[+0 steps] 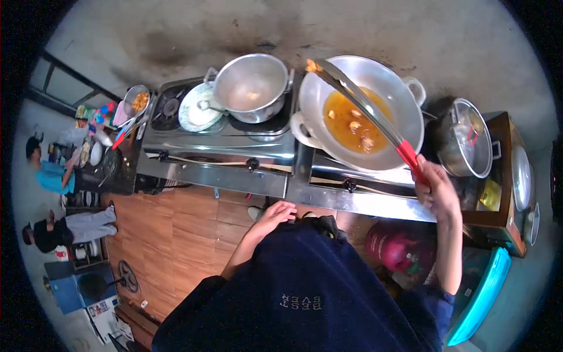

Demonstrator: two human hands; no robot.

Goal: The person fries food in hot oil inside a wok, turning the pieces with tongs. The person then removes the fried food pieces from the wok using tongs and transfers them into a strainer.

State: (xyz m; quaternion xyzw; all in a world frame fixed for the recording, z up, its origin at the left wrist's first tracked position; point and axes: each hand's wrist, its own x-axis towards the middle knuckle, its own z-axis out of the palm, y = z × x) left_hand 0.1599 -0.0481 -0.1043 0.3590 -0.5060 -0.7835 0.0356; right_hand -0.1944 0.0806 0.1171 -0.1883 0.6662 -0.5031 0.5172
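Note:
My right hand (435, 186) is wrapped round the red handle of long metal tongs (370, 108). The tongs reach over a wide silver wok (404, 97), and at their tips, above the wok's left rim, is an orange-brown piece of food (313, 66). Several small pieces lie in the yellow-brown oil (346, 132) in the wok. My left hand (277, 215) hangs near my waist at the stove's front edge, its fingers apart and holding nothing.
Left of the wok, a silver pot (251, 108) and a patterned lid (196, 117) sit on the stove. A large pot (475, 146) stands on the right. A bowl of fried pieces (138, 101) is far left. Two people (56, 176) (76, 227) are at the left.

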